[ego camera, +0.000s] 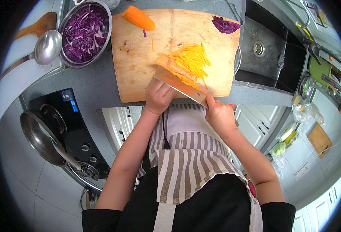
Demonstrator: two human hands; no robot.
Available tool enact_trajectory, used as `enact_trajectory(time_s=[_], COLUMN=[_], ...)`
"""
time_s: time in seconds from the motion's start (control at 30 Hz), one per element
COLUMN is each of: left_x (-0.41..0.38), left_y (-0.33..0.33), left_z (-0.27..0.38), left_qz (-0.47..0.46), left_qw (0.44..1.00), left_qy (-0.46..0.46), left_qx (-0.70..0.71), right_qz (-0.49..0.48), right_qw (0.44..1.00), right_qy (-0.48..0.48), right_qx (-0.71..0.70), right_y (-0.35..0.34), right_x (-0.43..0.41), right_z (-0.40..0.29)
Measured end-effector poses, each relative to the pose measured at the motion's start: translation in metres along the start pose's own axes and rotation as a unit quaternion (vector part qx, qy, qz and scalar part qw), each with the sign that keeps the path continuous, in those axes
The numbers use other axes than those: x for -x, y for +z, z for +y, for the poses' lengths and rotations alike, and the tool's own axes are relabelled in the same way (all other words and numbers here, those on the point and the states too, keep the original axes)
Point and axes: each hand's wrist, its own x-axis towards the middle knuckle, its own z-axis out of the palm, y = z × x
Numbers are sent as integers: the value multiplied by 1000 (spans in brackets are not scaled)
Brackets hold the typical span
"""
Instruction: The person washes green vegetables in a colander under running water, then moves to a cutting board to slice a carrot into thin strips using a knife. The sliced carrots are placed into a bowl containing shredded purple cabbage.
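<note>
My right hand [220,116] grips a cleaver [182,88], whose broad blade lies slantwise over the near part of a wooden cutting board [135,84]. Close by the blade's far end is my left hand [160,97], its fingers curled and partly hidden; whether it holds anything cannot be seen. Beyond the blade, shredded carrot [189,62] lies in a heap, some of it touching the metal. A thick piece of peeled carrot [138,18] rests at the board's upper left, and a piece of purple cabbage [225,25] at its upper right. Small purple scraps dot the board.
Left of the board stands a metal bowl [85,33] of shredded purple cabbage, beside a large metal spoon [48,47]. A black sink [263,43] is on the right. A frying pan [41,139] sits on the cooktop [80,124] at lower left.
</note>
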Motion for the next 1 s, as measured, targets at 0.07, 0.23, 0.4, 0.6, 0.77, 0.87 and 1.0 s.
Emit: enact_trajectory(time_s=[0.07,0.23,0.4,0.6,0.77,0.87,1.0], left_x=[8,7,-4,-30,-138,-146,-154], left_y=[2,4,-1,-47,-32,14,21], left_z=[-2,0,2,15,14,-21,-17], left_qz=[-15,-6,0,21,-98,-240,-365], left_qw=[1000,1000,1000,995,994,969,928], left_qy=[-3,-7,6,80,29,61,71], left_qx=[4,-11,-25,49,25,11,-2], right_qz=[-33,-6,18,92,80,119,130], right_qw=[999,1000,999,991,995,992,991], right_qy=[22,13,-18,-6,0,-5,7], right_qx=[-5,-12,-20,-93,-54,-38,-1], right_y=[0,14,10,6,6,2,9], right_x=[0,-28,-34,-33,-33,-40,-43], right_z=[-1,-17,-18,-5,16,20,34])
